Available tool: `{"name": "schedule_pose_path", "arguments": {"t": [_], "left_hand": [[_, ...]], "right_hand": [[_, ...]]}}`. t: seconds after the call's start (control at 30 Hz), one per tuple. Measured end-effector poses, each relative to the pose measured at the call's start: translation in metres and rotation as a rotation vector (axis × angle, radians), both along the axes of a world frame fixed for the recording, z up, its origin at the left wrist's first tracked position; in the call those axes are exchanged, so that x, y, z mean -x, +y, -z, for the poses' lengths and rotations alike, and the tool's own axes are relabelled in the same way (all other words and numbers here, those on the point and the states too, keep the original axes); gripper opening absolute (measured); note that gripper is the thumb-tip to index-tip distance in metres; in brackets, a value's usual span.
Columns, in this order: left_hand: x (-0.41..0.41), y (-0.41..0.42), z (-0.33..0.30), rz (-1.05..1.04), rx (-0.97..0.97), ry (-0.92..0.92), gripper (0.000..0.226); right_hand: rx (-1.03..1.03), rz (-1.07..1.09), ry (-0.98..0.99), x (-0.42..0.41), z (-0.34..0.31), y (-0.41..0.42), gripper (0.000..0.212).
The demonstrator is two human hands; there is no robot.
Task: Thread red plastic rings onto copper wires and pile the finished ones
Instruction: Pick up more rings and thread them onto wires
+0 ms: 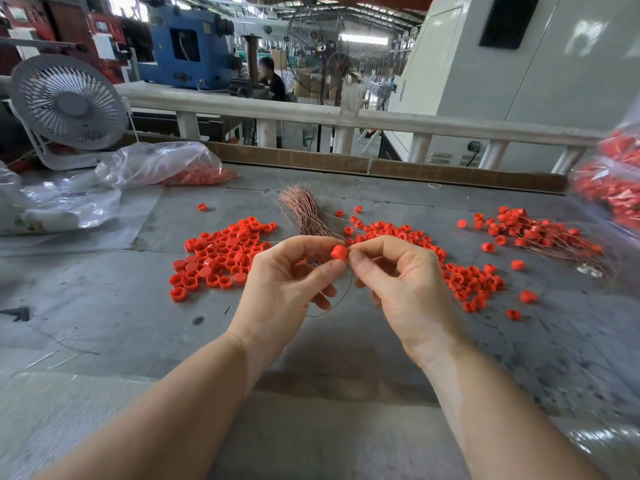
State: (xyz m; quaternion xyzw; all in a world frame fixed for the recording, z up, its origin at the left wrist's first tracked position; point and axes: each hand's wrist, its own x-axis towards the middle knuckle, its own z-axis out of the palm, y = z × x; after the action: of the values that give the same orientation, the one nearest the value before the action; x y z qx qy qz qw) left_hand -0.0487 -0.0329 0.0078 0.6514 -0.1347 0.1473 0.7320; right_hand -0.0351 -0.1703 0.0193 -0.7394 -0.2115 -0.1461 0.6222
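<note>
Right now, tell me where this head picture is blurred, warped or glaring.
Head view: the red ring pinched between left hand and right hand is sharp; the bag of finished pieces at the right edge is smeared; the white railing bows from wide-angle distortion; the bright roof openings are blown out; the clear plastic bag shows glare.

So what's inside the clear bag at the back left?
The bag holds red rings, seen through the plastic at its right end. The crumpled folds hide the rest, so no count is possible.
</note>
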Motion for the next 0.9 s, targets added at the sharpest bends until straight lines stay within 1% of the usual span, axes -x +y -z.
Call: {"name": "schedule_pose_path", "arguments": {"t": [0.2,0.3,0.4,0.57,0.67,0.77,0.83,0.9], "left_hand": [[-0.0012,-0.0003,0.0001,-0.018,0.008,0.024,0.02],[-0.0012,0.0006,0.0001,-0.033,0.005,0.024,0.015],[-0.0021,0.0014,0.0009,-0.032,0.008,0.029,0.016],[-0.0031,-0.0006,0.002,0.035,0.067,0.075,0.024],[-0.0041,-0.0004,0.0026,-0.021,0.047,0.059,0.015],[-0.0052,-0.0002,0.0028,-0.072,0.04,0.055,0.011],[-0.0062,-0.0001,0.0023,-0.089,0.051,0.066,0.006],[-0.0076,0.0003,0.0022,-0.103,0.09,0.088,0.006]], "right_hand": [[0.019,0.017,0.02,-0.0019,0.0016,0.0002,0.012],[-0.011,-0.023,0.058,-0.001,0.002,0.0011,0.014],[-0.041,-0.066,0.098,0.0,0.0013,0.0022,0.016],[0.042,0.026,0.025,-0.0016,0.0019,0.0021,0.011],[0.064,0.028,-0.014,-0.0002,0.0012,0.004,0.018],[0.062,0.039,-0.026,0.0001,0.0003,0.0044,0.022],[0.066,0.044,-0.008,0.0002,0.0005,0.0038,0.022],[0.075,0.029,0.048,0.0011,0.0007,0.0034,0.022]]}}
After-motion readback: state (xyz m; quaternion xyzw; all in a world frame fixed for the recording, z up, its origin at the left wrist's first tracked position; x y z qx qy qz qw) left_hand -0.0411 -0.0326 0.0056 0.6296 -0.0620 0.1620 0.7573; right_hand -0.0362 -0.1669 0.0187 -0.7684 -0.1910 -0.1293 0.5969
